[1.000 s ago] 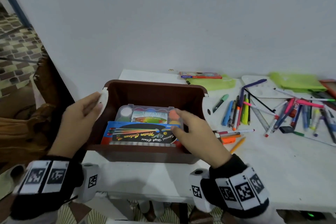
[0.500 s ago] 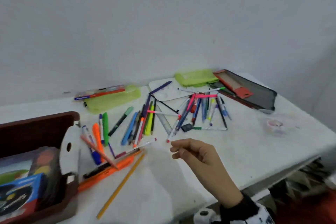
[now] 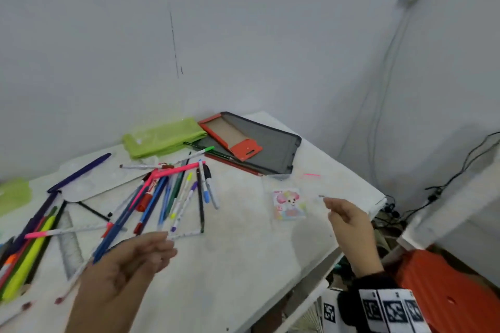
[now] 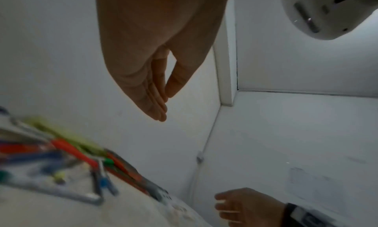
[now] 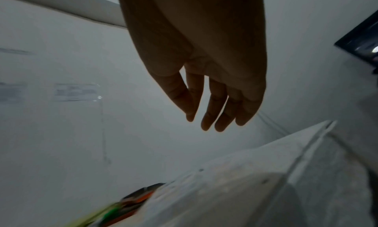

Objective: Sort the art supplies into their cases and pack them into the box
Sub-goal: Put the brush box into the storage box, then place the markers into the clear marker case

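Several loose pens and markers (image 3: 162,197) lie scattered across the left and middle of the white table (image 3: 243,265). A small pink and white card (image 3: 289,204) lies flat near the table's right edge. My left hand (image 3: 151,251) hovers over the near end of the pen pile, fingers relaxed and holding nothing; the left wrist view shows its fingers (image 4: 157,104) straight and together. My right hand (image 3: 341,209) hangs in the air just right of the card, fingers (image 5: 212,114) loosely extended and empty. The brown box is out of view.
An open dark case with an orange flap (image 3: 251,143) lies at the back, beside a green pouch (image 3: 165,138). A clear ruler (image 3: 69,240) sits under the pens. Beyond the table's right edge stand an orange stool (image 3: 446,286) and cables (image 3: 433,192).
The view has swung right, away from the brown box. My right hand travelled from the box to the table's right edge near the card. My left hand left the box and came over the pens.
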